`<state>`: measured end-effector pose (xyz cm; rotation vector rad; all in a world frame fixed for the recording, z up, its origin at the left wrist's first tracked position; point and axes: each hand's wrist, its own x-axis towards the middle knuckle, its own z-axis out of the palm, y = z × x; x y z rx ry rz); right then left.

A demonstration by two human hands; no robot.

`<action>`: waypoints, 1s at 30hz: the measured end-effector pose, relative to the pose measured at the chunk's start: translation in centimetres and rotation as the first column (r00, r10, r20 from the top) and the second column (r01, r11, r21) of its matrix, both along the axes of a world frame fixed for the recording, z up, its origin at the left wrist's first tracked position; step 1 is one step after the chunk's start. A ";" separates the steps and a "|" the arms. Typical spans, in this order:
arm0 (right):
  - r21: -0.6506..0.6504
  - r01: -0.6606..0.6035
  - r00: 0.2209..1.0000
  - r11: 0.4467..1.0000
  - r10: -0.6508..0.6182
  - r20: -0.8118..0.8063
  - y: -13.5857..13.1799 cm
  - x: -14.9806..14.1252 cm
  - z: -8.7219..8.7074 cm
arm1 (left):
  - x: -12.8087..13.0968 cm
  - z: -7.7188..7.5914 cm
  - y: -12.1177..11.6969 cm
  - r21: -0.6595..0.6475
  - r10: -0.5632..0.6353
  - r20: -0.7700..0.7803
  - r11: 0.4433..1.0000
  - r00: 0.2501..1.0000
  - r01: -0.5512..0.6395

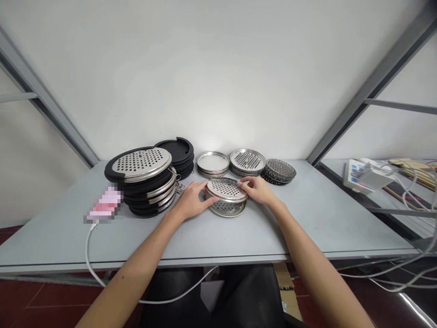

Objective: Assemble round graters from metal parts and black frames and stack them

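Round metal grater disc [225, 187], pinched at its rim by a person's left hand [194, 199] and right hand [256, 189], directly above a perforated disc [229, 209] on the grey table [307, 223]. From here, work looks partway: the tall black-rimmed stack [143, 161] at left seems assembled; black holders [175, 152], plain metal rounds [213, 161] and dark perforated discs [280, 168] behind remain in separate piles.

The upper grater disc [226, 189] hides much of the lower disc [228, 210], and some fingertips of the left hand [194, 199] are lost behind its rim. The tall stack [150, 189] covers part of the black stack [186, 165] behind it. Pixelation blurs the pink object [104, 203], perhaps a phone. The bottom edge crops both forearms [143, 262]; the right edge cuts off the yellow pieces [418, 169], too small to make out.
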<state>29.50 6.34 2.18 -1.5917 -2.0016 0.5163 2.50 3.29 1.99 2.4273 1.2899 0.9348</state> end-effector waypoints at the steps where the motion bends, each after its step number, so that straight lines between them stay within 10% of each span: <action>1: -0.002 -0.004 1.000 1.000 0.004 -0.001 0.0 0.0 0.0 | 0.0 0.0 0.0 -0.013 -0.002 0.003 1.000 1.000 0.002; 14: -0.119 -0.074 0.997 0.990 0.071 -0.027 -0.2 0.3 0.0 | -0.5 -0.4 0.3 -0.070 0.017 -0.052 0.997 0.998 -0.020; 23: 0.113 0.053 0.998 0.992 -0.054 0.011 -0.3 0.3 0.1 | -0.4 -0.2 0.0 -0.121 -0.054 -0.085 0.992 0.995 0.043; 30: 0.146 -0.389 0.916 0.910 0.398 -0.042 -0.6 -0.6 -0.4 | -0.5 -0.4 0.0 -0.164 -0.142 -0.103 0.979 0.985 0.124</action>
